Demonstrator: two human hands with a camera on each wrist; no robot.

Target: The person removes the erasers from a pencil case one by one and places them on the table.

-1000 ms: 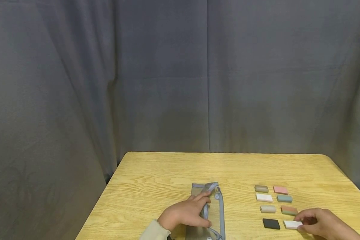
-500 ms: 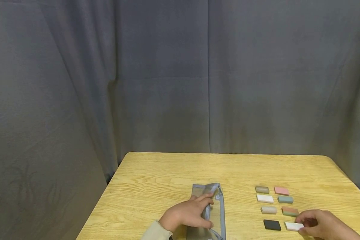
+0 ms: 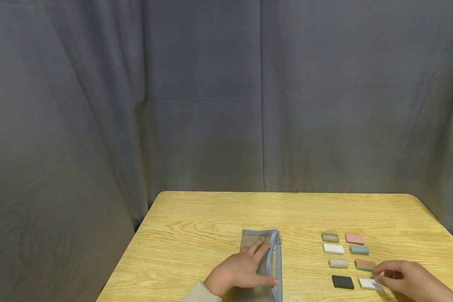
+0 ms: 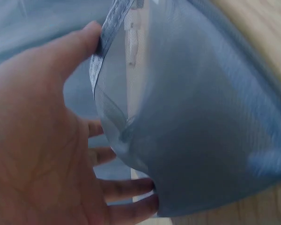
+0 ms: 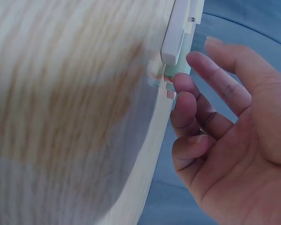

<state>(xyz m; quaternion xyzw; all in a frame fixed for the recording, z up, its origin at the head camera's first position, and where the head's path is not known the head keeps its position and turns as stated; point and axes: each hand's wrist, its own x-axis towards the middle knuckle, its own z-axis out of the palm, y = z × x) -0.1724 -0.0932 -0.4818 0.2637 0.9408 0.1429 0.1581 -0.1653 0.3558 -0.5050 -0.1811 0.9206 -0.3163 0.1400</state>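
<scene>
A grey mesh zip pouch lies on the table, with my left hand spread over it. In the left wrist view, the thumb touches the zip edge and the fingers reach along the mesh. My right hand is at the near right end of a white eraser. Its fingers are loosely bent, and the right wrist view shows nothing between them. Beside that eraser lies a black eraser; an orange-and-green eraser is just behind.
Farther back in two columns lie a beige eraser, another white eraser, a blue-green eraser, a brown eraser and a pink eraser. A grey curtain hangs behind the wooden table.
My left hand has moved slightly right, shifting the pouch's zip edge rightward. The right hand's fingertips have come up off the end of the white eraser, which stays in place.
</scene>
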